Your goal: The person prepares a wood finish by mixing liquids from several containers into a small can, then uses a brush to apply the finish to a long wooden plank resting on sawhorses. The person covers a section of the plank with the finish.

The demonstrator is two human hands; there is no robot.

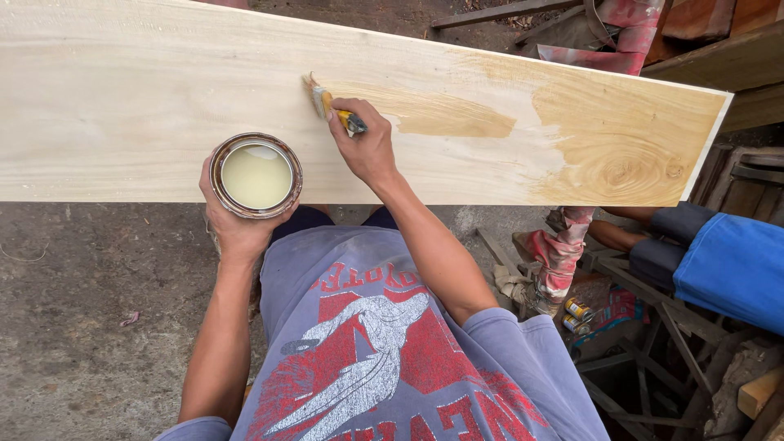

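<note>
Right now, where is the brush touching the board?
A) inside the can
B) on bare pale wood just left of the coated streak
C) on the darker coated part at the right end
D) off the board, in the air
B: the right hand holds the brush with its bristles on pale wood of the board, at the left tip of the coated streak; the left hand holds the can.

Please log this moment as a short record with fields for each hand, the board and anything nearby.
Left hand: holds an open round can of pale yellowish liquid at the board's near edge
Right hand: grips a small paintbrush, bristles on the board
Board: long pale plank; right end darker and coated, left part bare
Nearby: another person's blue sleeve at right; two small tins below
</note>
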